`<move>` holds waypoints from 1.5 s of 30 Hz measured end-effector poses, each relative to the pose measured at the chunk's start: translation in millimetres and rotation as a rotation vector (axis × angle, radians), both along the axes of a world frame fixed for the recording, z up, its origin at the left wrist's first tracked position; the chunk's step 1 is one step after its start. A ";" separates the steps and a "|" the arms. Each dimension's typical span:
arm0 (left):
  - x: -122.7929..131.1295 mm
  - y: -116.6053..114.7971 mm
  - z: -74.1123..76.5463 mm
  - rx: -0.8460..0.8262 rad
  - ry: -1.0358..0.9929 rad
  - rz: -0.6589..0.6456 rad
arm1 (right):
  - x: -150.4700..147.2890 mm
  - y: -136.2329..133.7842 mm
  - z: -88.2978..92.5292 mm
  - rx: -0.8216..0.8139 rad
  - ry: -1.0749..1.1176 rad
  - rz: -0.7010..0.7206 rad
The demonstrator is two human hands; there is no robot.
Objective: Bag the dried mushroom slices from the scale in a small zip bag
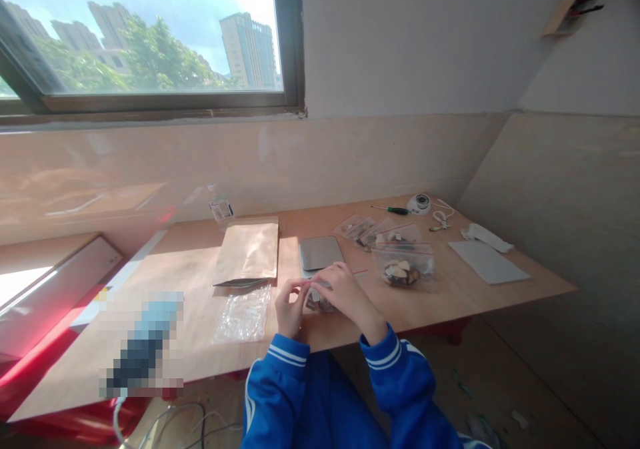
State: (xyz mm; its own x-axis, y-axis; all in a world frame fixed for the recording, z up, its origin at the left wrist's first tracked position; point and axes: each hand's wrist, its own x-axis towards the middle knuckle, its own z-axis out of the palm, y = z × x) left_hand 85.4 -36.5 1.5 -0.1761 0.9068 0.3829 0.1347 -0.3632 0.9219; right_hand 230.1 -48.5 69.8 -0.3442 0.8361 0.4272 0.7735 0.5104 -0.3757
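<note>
Both hands meet at the top edge of a clear zip bag [320,300] with dark pieces and a small white label inside, near the table's front edge. My left hand [291,305] pinches the bag's left upper corner. The fingers of my right hand [345,293] are closed on the same edge, close to the left fingertips, and partly cover the bag. Just behind the hands lies a flat scale [321,253] with a silver plate. To the right sits a filled zip bag [403,269] of brown and pale dried slices.
More zip bags [367,231] lie behind it. Left are a brown paper pouch [249,250] and crumpled clear plastic [243,313]. A bottle [220,203], screwdriver [397,210], dome camera [419,203] and white sheet [489,262] rest on the table. A pixelated object [145,342] is at left.
</note>
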 end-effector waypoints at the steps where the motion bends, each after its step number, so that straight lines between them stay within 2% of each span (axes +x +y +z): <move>1: -0.3 -0.3 0.0 0.006 0.004 0.001 | -1.7 2.8 2.5 -0.030 -0.034 0.017; 6: -0.6 -0.3 -1.8 0.021 0.012 0.013 | -3.2 9.8 8.6 -0.022 -0.204 -0.013; 11: 0.5 -0.3 -2.7 0.018 0.009 0.051 | -7.7 12.5 0.6 0.094 -0.327 -0.002; 16: 1.1 -0.4 -1.9 0.017 -0.020 0.099 | -8.8 16.3 -8.9 0.141 -0.324 0.040; 21: 1.6 -0.1 -2.1 0.036 -0.006 0.127 | 1.6 22.9 -7.2 0.138 -0.342 0.010; 31: 1.7 0.9 -3.3 0.007 -0.016 -0.017 | 2.7 27.7 -7.5 0.180 -0.443 0.111; 36: 1.8 0.1 -4.3 0.022 -0.029 0.077 | 13.7 28.3 -3.7 0.151 -0.395 0.115; 45: 2.0 0.5 -6.5 0.068 0.030 0.118 | 15.9 30.2 -11.7 0.086 -0.375 0.110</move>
State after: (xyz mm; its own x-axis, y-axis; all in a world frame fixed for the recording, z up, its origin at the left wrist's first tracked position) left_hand 87.4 -36.0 -5.0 -0.2680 0.8523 0.4491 0.2072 -0.4043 0.8909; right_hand 245.9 -18.3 58.1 -0.5755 0.7519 0.3216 0.7877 0.6154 -0.0294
